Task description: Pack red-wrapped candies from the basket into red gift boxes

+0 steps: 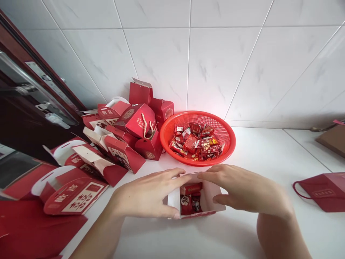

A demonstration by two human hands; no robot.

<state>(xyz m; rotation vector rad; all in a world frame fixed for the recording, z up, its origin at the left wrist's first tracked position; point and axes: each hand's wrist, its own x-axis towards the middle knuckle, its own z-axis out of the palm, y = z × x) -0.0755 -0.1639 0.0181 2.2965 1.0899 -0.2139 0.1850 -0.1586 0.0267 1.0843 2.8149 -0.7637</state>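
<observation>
A small red gift box (208,194), white inside, stands open on the white surface between my hands. Several red-wrapped candies (185,205) lie in it. My left hand (149,194) grips the box at its left, with the thumb at the front left flap and the fingers over the back edge. From the other side my right hand (239,187) has its fingertips on the back flap and its thumb against the right flap. Just behind the box sits a red perforated plastic basket (165,138), holding many wrapped candies (191,144).
Many red gift boxes (125,153) are crowded along the left, some with rope handles. A dark red box with a cord handle (325,192) lies at the right. White wall tiles (210,64) rise behind, and a dark door frame (40,61) borders the left.
</observation>
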